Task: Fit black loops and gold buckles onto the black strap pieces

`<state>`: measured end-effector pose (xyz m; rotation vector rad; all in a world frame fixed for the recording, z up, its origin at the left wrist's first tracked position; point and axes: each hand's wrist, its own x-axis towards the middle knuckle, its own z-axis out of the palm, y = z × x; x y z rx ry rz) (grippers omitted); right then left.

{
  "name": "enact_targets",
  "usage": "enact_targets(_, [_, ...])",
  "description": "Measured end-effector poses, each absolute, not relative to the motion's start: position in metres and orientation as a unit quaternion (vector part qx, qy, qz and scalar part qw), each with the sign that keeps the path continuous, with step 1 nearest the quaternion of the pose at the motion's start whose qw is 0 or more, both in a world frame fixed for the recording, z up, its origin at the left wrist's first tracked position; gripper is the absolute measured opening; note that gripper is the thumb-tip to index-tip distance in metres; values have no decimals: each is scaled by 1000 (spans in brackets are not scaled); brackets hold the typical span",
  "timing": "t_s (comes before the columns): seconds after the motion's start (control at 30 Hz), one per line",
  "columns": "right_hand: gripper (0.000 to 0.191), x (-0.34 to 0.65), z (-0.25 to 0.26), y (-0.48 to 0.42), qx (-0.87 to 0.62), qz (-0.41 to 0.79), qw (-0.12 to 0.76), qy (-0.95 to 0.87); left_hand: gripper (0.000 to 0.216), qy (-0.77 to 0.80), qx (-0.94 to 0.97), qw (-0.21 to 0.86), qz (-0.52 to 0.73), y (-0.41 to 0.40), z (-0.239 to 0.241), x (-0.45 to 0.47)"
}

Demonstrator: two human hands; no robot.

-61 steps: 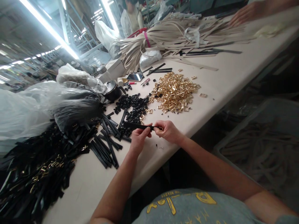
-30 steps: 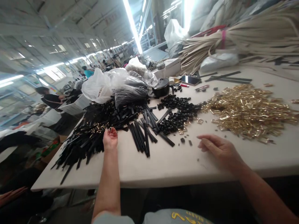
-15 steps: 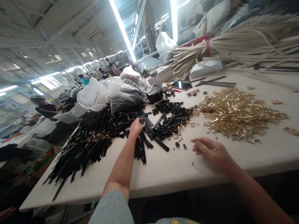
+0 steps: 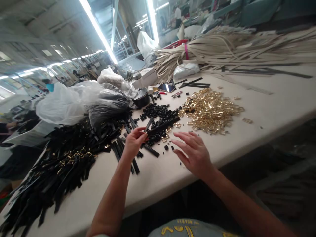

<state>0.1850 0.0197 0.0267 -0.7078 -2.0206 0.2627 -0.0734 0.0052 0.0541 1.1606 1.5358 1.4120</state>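
My left hand (image 4: 135,140) pinches one end of a black strap (image 4: 165,126), which points up and to the right above a heap of small black loops (image 4: 159,113). My right hand (image 4: 194,153) hovers over the table with its fingers apart and nothing in them, just right of the strap. Gold rectangular buckles (image 4: 209,112) lie piled beyond that hand. Loose black straps (image 4: 118,149) rest beside and under my left hand. Farther left is a large pile of black straps with gold buckles on them (image 4: 74,158).
Clear plastic bags (image 4: 106,102) stand behind the strap pile, near a black lidded pot (image 4: 142,97). A phone (image 4: 166,88) and a red pen (image 4: 162,93) lie farther back. Bundled beige straps (image 4: 197,49) stretch along the far side. The table's front edge (image 4: 177,186) runs close to me.
My left hand has lifted a black strap from the loose ones. My right hand has come closer to it, fingers spreading. The view has turned to the right.
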Motion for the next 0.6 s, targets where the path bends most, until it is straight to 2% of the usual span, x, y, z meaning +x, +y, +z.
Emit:
enact_targets(0.1, [33,180,32,19,-294,85,437,-846,47,538,475,471,512,6,46,-18])
enact_targets(0.23, [22,185,16,28,-337,149,428,-825,57,497,466,542,491,9,32,14])
enact_targets(0.47, [11,195,5,32,-348,244,418,-803,61,502,396,598,484,7,16,14])
enact_targets(0.6, [4,194,0,35,-366,244,409,-799,59,511,387,599,479,5,14,12])
